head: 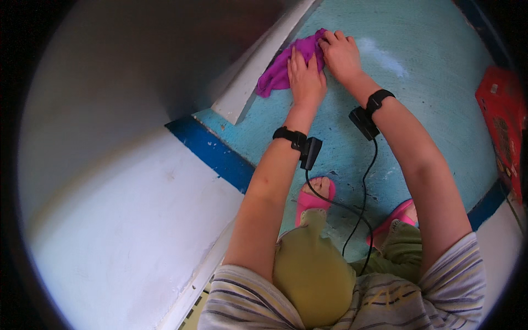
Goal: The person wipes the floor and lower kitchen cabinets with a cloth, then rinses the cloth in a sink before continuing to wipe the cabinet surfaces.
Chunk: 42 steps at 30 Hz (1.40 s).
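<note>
A crumpled purple cloth (274, 78) lies on the turquoise floor, against the white base strip (241, 90) of a large dark upright surface. On top of it rests my left hand (307, 80), fingers spread and pointing away from me; whether it pinches any fabric is hidden. My right hand (340, 53) is just to the right, its curled fingers holding the cloth's far right end. Each wrist carries a black strap with a small black device, the left device (311, 152) and the right device (364, 123), both trailing black cables.
A pale wet-looking patch (383, 57) marks the floor right of my hands. At the far right stands a red object (501, 123). A white wall with a blue lower band (214, 152) is on the left. My feet in pink slippers (309, 202) stand below the hanging cables.
</note>
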Each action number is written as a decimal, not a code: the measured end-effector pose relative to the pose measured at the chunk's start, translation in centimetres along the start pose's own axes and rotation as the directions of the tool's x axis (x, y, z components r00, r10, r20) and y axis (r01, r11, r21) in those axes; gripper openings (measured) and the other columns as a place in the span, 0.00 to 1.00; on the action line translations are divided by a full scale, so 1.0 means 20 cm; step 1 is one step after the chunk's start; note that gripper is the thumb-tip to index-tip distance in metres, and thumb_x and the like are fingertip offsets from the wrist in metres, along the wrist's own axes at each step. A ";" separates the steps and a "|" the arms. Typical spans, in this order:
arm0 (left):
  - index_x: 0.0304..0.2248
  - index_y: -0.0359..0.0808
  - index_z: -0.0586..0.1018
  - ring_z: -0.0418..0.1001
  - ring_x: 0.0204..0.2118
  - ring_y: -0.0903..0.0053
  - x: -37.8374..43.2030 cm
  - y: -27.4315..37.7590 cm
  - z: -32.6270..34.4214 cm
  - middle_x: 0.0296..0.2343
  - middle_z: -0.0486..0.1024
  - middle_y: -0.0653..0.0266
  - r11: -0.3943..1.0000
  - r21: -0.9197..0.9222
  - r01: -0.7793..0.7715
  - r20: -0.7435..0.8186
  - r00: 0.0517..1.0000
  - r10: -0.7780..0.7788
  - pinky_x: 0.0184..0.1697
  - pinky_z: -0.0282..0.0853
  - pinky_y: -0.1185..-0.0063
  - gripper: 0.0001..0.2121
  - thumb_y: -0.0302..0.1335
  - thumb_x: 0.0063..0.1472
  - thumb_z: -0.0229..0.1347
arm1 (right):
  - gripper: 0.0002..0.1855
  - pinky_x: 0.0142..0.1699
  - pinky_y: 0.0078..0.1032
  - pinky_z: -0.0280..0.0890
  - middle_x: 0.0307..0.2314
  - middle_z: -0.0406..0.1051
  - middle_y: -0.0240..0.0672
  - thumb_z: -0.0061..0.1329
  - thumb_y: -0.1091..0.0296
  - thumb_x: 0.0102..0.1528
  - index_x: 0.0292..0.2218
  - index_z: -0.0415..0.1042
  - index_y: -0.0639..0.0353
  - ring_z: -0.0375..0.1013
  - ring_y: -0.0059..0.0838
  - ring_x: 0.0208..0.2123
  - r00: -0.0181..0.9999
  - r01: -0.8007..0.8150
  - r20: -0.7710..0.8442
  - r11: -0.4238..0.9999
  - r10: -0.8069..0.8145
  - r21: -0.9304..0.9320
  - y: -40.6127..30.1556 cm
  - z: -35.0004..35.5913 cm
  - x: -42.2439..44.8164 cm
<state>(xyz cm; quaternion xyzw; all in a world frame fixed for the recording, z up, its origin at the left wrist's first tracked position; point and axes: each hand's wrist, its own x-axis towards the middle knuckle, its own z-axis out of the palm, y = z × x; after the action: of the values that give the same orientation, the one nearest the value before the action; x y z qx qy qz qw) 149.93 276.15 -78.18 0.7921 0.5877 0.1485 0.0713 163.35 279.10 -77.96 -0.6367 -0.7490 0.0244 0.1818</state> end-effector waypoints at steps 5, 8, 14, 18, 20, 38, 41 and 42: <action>0.51 0.37 0.69 0.55 0.55 0.52 -0.08 0.21 -0.03 0.50 0.61 0.48 0.994 -0.104 0.029 0.200 0.980 -0.008 0.56 0.53 0.62 0.27 0.26 0.48 0.57 | 0.08 0.40 0.34 0.66 0.35 0.68 0.36 0.49 0.73 0.43 0.29 0.73 0.59 0.69 0.38 0.37 0.980 0.077 0.172 0.990 -0.097 0.119 0.19 -0.14 -0.15; 0.47 0.36 0.73 0.63 0.50 0.55 -0.14 0.28 -0.04 0.43 0.68 0.52 0.982 -0.186 -0.036 0.214 0.974 0.076 0.53 0.59 0.68 0.24 0.23 0.46 0.57 | 0.08 0.38 0.36 0.67 0.32 0.70 0.38 0.51 0.71 0.42 0.29 0.74 0.59 0.71 0.40 0.35 0.909 -0.012 0.412 0.985 -0.062 0.174 0.26 -0.23 -0.19; 0.46 0.33 0.74 0.72 0.42 0.75 0.16 0.23 -0.19 0.40 0.75 0.60 0.784 -0.513 0.349 0.709 0.687 0.158 0.46 0.67 0.78 0.22 0.25 0.49 0.59 | 0.12 0.36 0.32 0.67 0.30 0.75 0.40 0.50 0.67 0.45 0.33 0.75 0.59 0.74 0.36 0.32 0.712 -0.432 0.702 0.801 0.020 0.415 0.45 -0.46 -0.22; 0.45 0.33 0.75 0.73 0.38 0.78 0.42 0.43 -0.39 0.38 0.75 0.63 0.741 -0.529 0.413 0.793 0.551 0.259 0.41 0.70 0.80 0.20 0.29 0.52 0.59 | 0.23 0.44 0.35 0.66 0.41 0.71 0.36 0.46 0.50 0.54 0.46 0.71 0.55 0.70 0.33 0.42 0.652 -0.752 0.740 0.273 0.168 0.600 0.51 -0.56 -0.33; 0.45 0.35 0.76 0.73 0.37 0.79 0.46 0.55 -0.55 0.38 0.75 0.63 0.713 -0.521 0.470 0.805 0.548 0.226 0.41 0.69 0.81 0.18 0.30 0.54 0.58 | 0.31 0.48 0.39 0.65 0.48 0.66 0.36 0.43 0.41 0.56 0.52 0.66 0.52 0.66 0.36 0.48 0.582 -0.778 0.779 -0.119 0.232 0.617 0.43 -0.79 -0.33; 0.47 0.32 0.72 0.74 0.41 0.75 -0.26 1.15 -0.99 0.40 0.74 0.60 0.283 -0.332 0.900 0.940 0.289 0.183 0.42 0.71 0.78 0.18 0.28 0.58 0.56 | 0.28 0.47 0.32 0.67 0.42 0.67 0.30 0.55 0.49 0.51 0.49 0.65 0.52 0.64 0.25 0.47 0.257 -0.573 0.837 -0.621 0.483 0.535 0.01 -1.54 -1.09; 0.50 0.34 0.69 0.73 0.43 0.73 -0.31 1.12 -0.98 0.43 0.73 0.60 0.271 -0.307 0.912 0.948 0.268 0.173 0.45 0.71 0.74 0.19 0.28 0.60 0.53 | 0.27 0.47 0.32 0.66 0.42 0.66 0.30 0.54 0.49 0.52 0.48 0.65 0.51 0.63 0.24 0.47 0.258 -0.586 0.855 -0.631 0.450 0.509 -0.01 -1.53 -1.11; 0.49 0.33 0.69 0.73 0.42 0.73 -0.31 1.09 -1.00 0.42 0.73 0.60 0.248 -0.315 0.916 0.944 0.277 0.176 0.44 0.72 0.74 0.19 0.28 0.59 0.54 | 0.26 0.47 0.32 0.66 0.42 0.66 0.30 0.54 0.49 0.52 0.48 0.66 0.51 0.63 0.24 0.47 0.259 -0.586 0.860 -0.637 0.439 0.501 -0.03 -1.51 -1.09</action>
<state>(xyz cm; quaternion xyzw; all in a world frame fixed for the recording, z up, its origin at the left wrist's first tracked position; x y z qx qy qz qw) 161.79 262.53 -53.91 0.3314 0.4811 -0.0304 0.8111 174.72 252.06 -54.92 -0.5998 0.0758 0.6583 0.4485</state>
